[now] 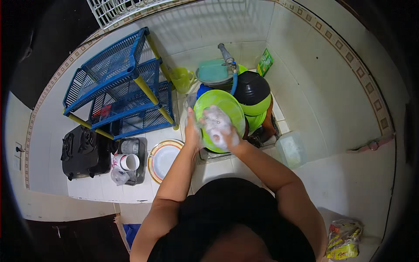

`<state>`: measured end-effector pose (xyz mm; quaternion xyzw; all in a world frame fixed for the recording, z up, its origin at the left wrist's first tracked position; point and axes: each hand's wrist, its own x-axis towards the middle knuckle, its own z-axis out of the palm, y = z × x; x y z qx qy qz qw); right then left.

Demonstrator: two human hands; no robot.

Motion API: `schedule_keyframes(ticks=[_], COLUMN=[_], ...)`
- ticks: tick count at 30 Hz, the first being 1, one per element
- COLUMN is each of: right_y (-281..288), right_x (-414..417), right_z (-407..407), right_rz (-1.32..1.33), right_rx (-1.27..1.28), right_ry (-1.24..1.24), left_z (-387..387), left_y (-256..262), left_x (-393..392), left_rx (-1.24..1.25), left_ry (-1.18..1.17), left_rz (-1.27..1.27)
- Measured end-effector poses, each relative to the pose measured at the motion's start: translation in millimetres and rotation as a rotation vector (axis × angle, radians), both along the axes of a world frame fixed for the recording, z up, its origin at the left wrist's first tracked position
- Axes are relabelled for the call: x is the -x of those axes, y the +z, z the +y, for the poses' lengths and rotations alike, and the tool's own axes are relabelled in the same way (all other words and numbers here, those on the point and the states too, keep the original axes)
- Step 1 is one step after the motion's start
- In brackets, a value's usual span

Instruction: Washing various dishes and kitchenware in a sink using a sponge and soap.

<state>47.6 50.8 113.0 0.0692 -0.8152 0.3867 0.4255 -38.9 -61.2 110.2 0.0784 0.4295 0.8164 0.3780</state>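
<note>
A round green plastic plate (229,98), wet with suds, is held over the sink by its left edge in my left hand (193,129). Thick white foam covers my right hand (222,131), which rests on the plate's face; whether a sponge lies under the foam cannot be seen. Behind the plate, a faucet (227,55) with a blue hose (234,83) points down. Right of it, a black and green bowl (252,91) sits on stacked dishes. A metal basin with a teal container (214,70) stands behind.
A blue plastic rack (121,75) rises at left, near a black gas stove (86,150). White plates (165,160) and a tray with cups (131,162) lie on the tiled counter. A clear plastic tub (290,150) stands right of the sink; a yellow-green mug (181,78) is behind.
</note>
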Motion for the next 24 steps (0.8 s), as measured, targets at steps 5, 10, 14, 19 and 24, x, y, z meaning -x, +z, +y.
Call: schedule_keyframes(ticks=[5,10,14,19,24], right_y=[-50.0,19.4,-32.5,-62.2,-14.6], right_x=[42.3,42.4,18.6,-6.6,-4.5], right_z=[48.6,82.3,96.8,23.3,-20.7], right_rz=[-0.347,-0.34,-0.236,-0.074,-0.002], right_rx=[-0.132,0.129,0.403,0.097,-0.218], right_ry=[-0.112,0.03,-0.172,-0.654,-0.249], left_z=[6.3,-5.5,-4.9,3.7,12.4], left_y=[9.2,16.8,8.3,1.9,7.9], left_x=[-5.9,9.1,21.9,28.8,15.0], left_rx=[0.113,0.204,-0.032,-0.201,-0.029], left_ry=[-0.018,-0.029,0.007,0.199,0.232], left_rz=[-0.006,0.129,-0.069,-0.255,-0.063])
